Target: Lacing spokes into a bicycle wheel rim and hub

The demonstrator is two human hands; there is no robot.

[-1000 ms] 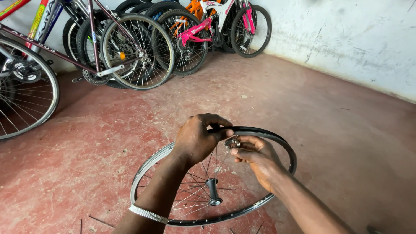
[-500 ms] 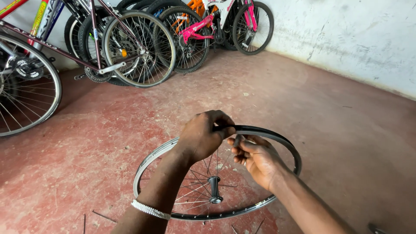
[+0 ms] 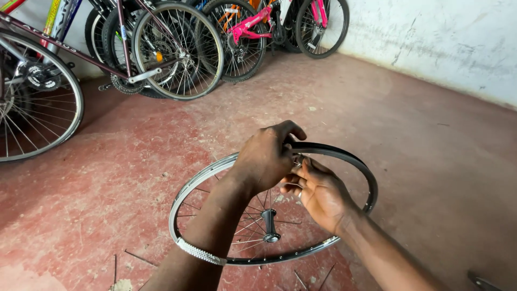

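Bicycle wheel rim point(image 3: 344, 156) lies nearly flat on the red concrete floor point(image 3: 420, 118) in front of the person, its far edge lifted a little where the hands meet it, so the hub point(image 3: 270, 225) and its axle point roughly upward. Being round, it has no real long axis; it only looks oval from this angle.

The left hand point(image 3: 266, 156) is closed over the top of the far rim, fingers curled down around it. The right hand point(image 3: 320, 194) sits just beside it, thumb and fingertips pinched together at a small metal piece by the rim, too small to tell exactly what.

Judging by the look of it, the lacing is only partly done: spokes point(image 3: 253, 215) run from the hub mostly toward the near and left side, while the right portion looks bare. Loose spokes point(image 3: 134, 257) lie scattered on the floor nearby. Parked bicycles point(image 3: 177, 48) line the wall point(image 3: 447, 37) behind.
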